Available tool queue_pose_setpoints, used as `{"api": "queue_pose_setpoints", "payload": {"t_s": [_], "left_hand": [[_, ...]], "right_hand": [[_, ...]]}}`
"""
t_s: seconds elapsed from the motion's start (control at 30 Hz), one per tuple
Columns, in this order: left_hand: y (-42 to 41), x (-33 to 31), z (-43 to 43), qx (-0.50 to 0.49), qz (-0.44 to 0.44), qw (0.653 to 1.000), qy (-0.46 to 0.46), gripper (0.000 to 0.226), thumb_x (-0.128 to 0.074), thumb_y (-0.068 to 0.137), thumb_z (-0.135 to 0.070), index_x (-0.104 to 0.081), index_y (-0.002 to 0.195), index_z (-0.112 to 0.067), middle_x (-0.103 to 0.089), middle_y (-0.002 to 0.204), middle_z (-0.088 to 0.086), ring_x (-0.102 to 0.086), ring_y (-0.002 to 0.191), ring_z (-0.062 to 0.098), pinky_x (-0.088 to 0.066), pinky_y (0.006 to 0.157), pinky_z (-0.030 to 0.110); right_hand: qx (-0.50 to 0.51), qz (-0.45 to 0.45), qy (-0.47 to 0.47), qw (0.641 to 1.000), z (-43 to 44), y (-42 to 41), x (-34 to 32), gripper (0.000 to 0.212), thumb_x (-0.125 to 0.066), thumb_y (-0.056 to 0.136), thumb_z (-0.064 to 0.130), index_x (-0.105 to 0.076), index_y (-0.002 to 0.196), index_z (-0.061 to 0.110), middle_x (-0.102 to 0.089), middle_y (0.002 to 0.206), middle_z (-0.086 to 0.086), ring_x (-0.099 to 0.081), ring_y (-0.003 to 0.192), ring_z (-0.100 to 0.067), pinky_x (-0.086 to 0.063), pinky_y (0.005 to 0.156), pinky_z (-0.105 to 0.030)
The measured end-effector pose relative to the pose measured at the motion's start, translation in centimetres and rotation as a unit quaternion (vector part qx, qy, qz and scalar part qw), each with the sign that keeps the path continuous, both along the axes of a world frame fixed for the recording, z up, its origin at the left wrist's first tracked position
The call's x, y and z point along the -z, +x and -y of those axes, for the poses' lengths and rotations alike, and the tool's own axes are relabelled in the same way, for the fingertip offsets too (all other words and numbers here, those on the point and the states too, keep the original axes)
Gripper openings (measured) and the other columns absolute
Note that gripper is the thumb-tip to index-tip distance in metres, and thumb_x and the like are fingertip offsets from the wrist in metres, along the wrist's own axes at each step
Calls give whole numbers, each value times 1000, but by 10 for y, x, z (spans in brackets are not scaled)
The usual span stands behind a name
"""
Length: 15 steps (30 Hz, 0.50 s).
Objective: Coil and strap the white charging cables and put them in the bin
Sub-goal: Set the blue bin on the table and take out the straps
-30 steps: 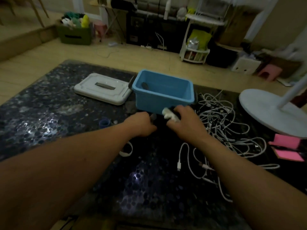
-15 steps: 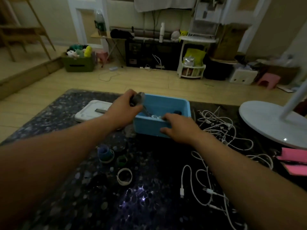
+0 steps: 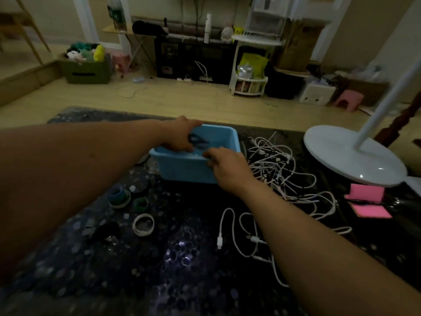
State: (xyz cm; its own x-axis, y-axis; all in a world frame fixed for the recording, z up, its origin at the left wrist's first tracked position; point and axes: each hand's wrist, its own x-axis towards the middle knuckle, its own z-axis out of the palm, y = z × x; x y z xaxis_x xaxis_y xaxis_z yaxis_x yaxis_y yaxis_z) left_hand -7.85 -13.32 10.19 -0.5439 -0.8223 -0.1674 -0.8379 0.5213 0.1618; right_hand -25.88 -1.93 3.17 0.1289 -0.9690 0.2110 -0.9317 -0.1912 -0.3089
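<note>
Well, my left grip [image 3: 180,136] curls round a dark item [image 3: 198,140] inside the blue bin [image 3: 186,172], and my right grip [image 3: 227,168] hooks its near rim. White cables [image 3: 280,165] lie tangled just beside it on the surface [image 3: 182,258]; tugging the bin could snag them.

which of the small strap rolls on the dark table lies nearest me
The flat white ring-shaped roll, closest to the camera; the green roll and the blue roll sit farther back, toward the blue plastic bin.
</note>
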Motion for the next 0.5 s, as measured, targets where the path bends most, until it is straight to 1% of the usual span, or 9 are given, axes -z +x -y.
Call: {"api": "queue_pose_setpoints", "payload": {"t_s": [0.03, 0.07, 0.1, 0.13, 0.2, 0.23, 0.3, 0.4, 0.5], "left_hand": [[3, 3, -4, -1, 5, 1000, -1, 83, -71, 96, -38, -26, 165, -25, -37, 160, 15, -47, 139, 39, -42, 113, 46], [7, 7, -9, -2, -15, 1000, -3, 69, -64, 100, -35, -34, 161, -22, -40, 159, 16, -47, 139, 37, -41, 113, 44], [12, 15, -17, -5, -50, 999, -11, 48, -56, 104, -35, -48, 150, -21, -51, 151, 15, -53, 133, 34, -44, 109, 43], [19, 23, -28, -5, -74, 997, -31, 31, -47, 108, -38, -60, 131, -22, -62, 133, 11, -60, 119, 32, -48, 97, 43], [35, 42, -50, 11, -73, 993, -87, 35, -38, 107, -55, -57, 97, -28, -63, 98, 0, -61, 89, 24, -46, 75, 39], [42, 49, -58, 20, -69, 991, -109, 39, -37, 104, -61, -53, 91, -29, -60, 92, -3, -60, 84, 21, -45, 71, 39], [49, 61, -63, 45, -70, 987, -140, 37, -37, 103, -61, -49, 92, -28, -59, 91, -1, -60, 83, 23, -46, 72, 41], [49, 64, -60, 54, -83, 985, -141, 38, -30, 105, -56, -49, 94, -24, -59, 90, 2, -60, 83, 26, -48, 75, 46], [49, 65, -64, 65, -76, 983, -155, 35, -31, 107, -52, -48, 94, -24, -58, 90, 3, -58, 84, 28, -46, 74, 45]], "right_hand": [[-1, -3, -3, 1000, 1, 0, 1, 26, -55, 105, 29, -65, 130, 28, -69, 121, -5, -63, 115, -33, -43, 96, -46], [-2, -6, -3, 1000, 2, 0, 1, 25, -54, 106, 31, -64, 129, 28, -69, 121, -6, -64, 114, -33, -43, 95, -47], [-2, -11, -2, 1000, 2, 0, 1, 24, -53, 106, 32, -64, 127, 27, -70, 120, -6, -64, 113, -34, -44, 94, -47], [-3, -20, -2, 1000, 1, 0, 1, 22, -51, 107, 34, -63, 124, 26, -71, 118, -7, -65, 111, -35, -44, 93, -47], [-2, -39, -8, 999, 0, 2, 1, 19, -49, 108, 35, -62, 119, 26, -72, 112, -7, -65, 105, -35, -44, 89, -48], [-4, -45, -13, 999, -1, 4, 1, 18, -49, 108, 36, -62, 117, 26, -72, 110, -6, -65, 103, -35, -44, 88, -47], [-5, -47, -16, 999, -2, 6, 1, 19, -48, 108, 36, -61, 118, 28, -72, 109, -5, -65, 102, -35, -43, 88, -48], [-2, -52, 0, 999, -6, 8, -2, 22, -46, 109, 37, -62, 121, 28, -72, 111, -5, -65, 105, -33, -42, 92, -49], [1, -55, 5, 998, -10, 9, -3, 21, -45, 110, 38, -61, 120, 29, -71, 110, -4, -65, 104, -32, -41, 91, -47]]}}
